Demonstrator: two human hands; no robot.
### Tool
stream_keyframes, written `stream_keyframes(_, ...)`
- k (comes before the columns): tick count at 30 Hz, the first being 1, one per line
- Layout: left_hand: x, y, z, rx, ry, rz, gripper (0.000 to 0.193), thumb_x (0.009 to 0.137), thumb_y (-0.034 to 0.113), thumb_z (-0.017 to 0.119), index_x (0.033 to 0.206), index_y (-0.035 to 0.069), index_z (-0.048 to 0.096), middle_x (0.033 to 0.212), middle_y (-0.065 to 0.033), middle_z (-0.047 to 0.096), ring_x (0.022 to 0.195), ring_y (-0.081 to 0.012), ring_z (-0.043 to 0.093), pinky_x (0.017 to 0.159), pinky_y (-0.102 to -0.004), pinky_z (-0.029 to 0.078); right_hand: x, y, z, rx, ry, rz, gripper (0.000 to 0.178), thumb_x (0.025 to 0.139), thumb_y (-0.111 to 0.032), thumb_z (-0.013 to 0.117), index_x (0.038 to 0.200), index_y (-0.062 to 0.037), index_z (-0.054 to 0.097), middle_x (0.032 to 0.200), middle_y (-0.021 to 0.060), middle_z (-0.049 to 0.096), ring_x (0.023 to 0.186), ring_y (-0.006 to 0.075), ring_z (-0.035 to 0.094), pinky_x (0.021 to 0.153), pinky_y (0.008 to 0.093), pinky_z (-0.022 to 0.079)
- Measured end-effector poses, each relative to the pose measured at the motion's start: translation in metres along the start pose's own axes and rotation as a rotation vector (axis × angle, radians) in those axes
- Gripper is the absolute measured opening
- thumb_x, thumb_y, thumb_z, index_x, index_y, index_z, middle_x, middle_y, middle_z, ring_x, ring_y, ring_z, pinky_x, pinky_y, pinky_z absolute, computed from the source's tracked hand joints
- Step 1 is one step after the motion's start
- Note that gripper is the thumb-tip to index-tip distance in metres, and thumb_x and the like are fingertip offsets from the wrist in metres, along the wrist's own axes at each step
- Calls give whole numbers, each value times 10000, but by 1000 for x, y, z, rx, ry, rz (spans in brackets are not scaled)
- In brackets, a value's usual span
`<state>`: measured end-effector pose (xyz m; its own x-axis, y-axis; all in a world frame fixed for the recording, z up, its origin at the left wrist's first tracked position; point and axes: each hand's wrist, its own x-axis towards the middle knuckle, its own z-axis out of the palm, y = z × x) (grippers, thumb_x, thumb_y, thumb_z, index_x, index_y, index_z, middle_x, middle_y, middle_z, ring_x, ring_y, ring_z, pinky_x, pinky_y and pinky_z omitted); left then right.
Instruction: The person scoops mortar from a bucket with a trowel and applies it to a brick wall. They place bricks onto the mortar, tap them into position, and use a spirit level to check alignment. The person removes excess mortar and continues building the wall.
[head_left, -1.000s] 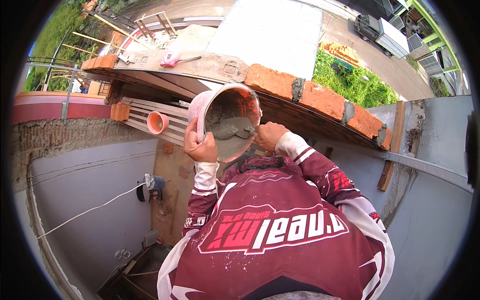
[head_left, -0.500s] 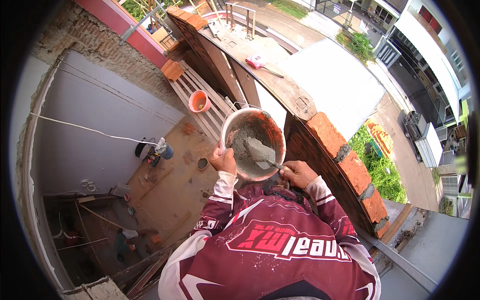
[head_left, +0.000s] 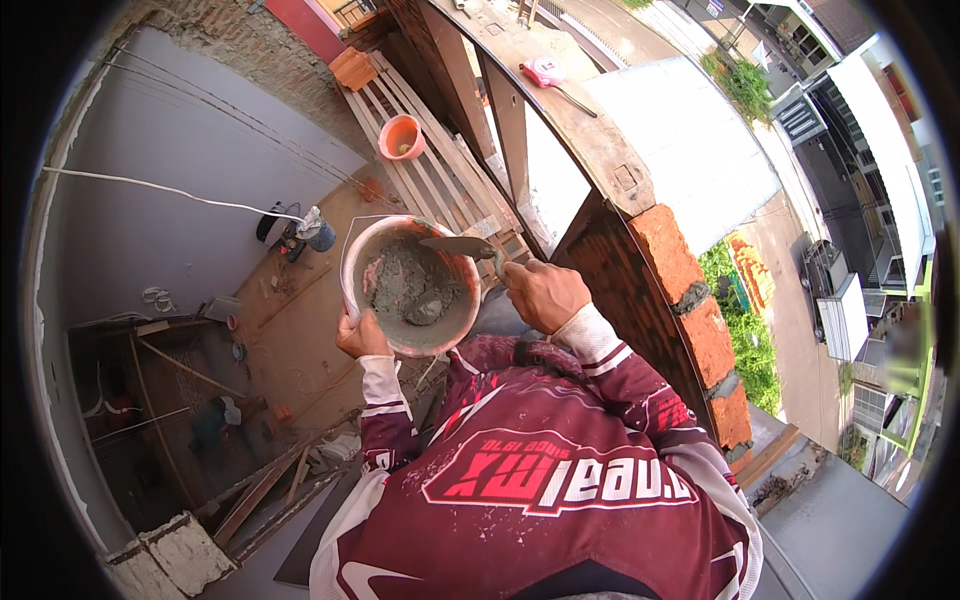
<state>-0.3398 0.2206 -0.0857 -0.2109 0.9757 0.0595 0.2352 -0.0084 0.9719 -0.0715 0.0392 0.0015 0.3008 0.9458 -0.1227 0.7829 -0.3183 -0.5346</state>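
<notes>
My left hand (head_left: 364,335) grips the rim of a bucket (head_left: 357,253) at its near left side. Wet grey mortar (head_left: 415,283) lies in the bucket, with a lump near the middle. In my right hand (head_left: 546,294) is the handle of a trowel (head_left: 458,245), its blade crossing over the bucket's far right rim. The blade looks edge-on, so I cannot tell how much mortar is on it. To the right of my right hand runs a row of orange bricks (head_left: 664,258) with grey mortar in the joints (head_left: 692,297).
A pink tape measure (head_left: 542,71) and a thin-handled tool (head_left: 577,101) lie on the ledge (head_left: 610,150). An orange bucket (head_left: 401,137) stands on wooden planks (head_left: 425,190). Far below on the left is a floor (head_left: 300,310) with a person (head_left: 212,420); a street lies right.
The bucket and my left hand have moved left. My right hand has lifted the trowel out of the mortar to the bucket's far right rim. The view has shifted slightly.
</notes>
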Motion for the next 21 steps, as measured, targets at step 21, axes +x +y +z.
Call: stream_keyframes(21, 49, -178, -67, 370, 497, -1015, 472, 669, 239, 656, 1024, -73, 630, 977, -216, 669, 772, -333, 667, 665, -462, 542, 67, 117, 11, 379, 76, 424, 379, 849, -231, 673, 1154, -7, 652, 984, 245, 682, 943, 383, 676, 809, 408, 533)
